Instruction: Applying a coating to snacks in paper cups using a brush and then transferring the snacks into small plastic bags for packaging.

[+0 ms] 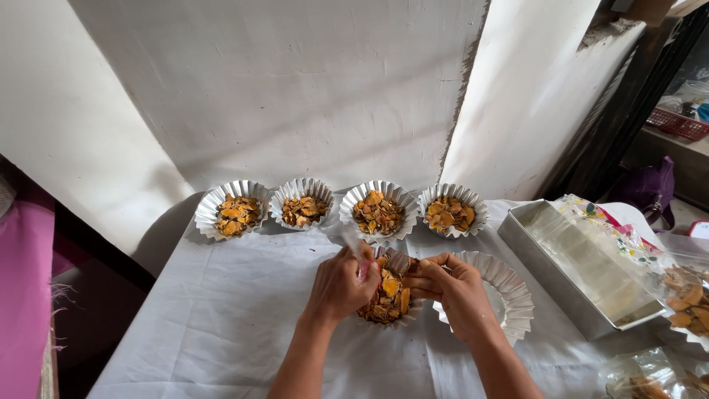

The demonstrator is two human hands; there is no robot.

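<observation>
A table (pixel 244 310) draped in white cloth stands against a whitewashed wall (pixel 295 89), seen from above by the person working at it. At the right of the table lies a long rectangular metal tray (pixel 550 277), with a clear printed plastic bag (pixel 613 236) resting over it; beyond it, at the edge of the view, is an open bag of orange-brown chips (pixel 687 295), and another clear bag (pixel 646 377) lies at the near right corner. Along the wall side of the table sit four fluted foil cups in a row (pixel 340 210), side by side, each holding a heap of the same orange-brown chips. Nearer the person, an empty fluted foil cup (pixel 509 292) rests on the cloth behind the right hand (pixel 458 292). In the centre of the table, between the two hands, is a filled foil cup (pixel 389 295), tipped toward the person so that its chips show. The left hand (pixel 341 284) is closed around the cup's left rim, with a scrap of clear plastic (pixel 353 244) sticking up from its fingers. The right hand pinches the cup's right rim, fingertips curled onto the chips. The two hands are close together, parted only by the cup they both grip.
</observation>
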